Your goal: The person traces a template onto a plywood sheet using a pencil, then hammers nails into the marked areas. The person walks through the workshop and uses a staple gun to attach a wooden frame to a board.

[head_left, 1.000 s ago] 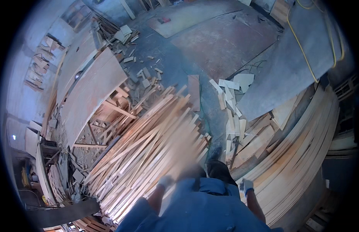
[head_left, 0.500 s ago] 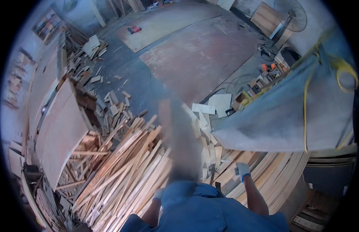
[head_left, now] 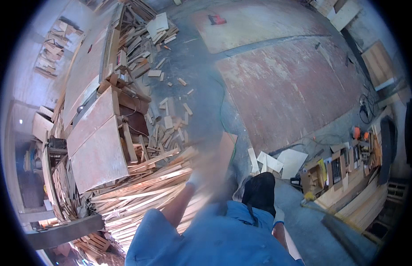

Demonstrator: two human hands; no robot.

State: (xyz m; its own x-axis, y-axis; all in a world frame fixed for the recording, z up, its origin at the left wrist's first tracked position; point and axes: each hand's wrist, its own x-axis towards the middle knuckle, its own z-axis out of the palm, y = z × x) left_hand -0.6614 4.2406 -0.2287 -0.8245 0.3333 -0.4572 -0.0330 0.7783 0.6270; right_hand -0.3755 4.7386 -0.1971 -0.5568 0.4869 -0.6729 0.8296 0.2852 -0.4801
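Note:
My left hand (head_left: 195,178), in a pale glove, reaches forward over the heap of wood strips (head_left: 146,193). A smear across the middle of the view hides its fingers. Just beyond it a flat brownish board (head_left: 226,150) stands out of the blur; whether the hand touches this board I cannot tell. Low beside my body is my right hand (head_left: 279,215), in a white glove with a blue cuff. It is close to my dark trouser leg (head_left: 260,193), and its fingers do not show clearly.
Big worn sheets (head_left: 294,88) lie on the floor ahead, with a red power tool (head_left: 217,20) on the farther one. Wood offcuts (head_left: 169,122) litter the floor at the left, by a pale-topped bench (head_left: 97,153). Boxes with tools (head_left: 337,168) stand at the right.
My view has swung to the right, and the heap of strips now lies further left. My left hand has come forward and up; my right hand has dropped beside my leg.

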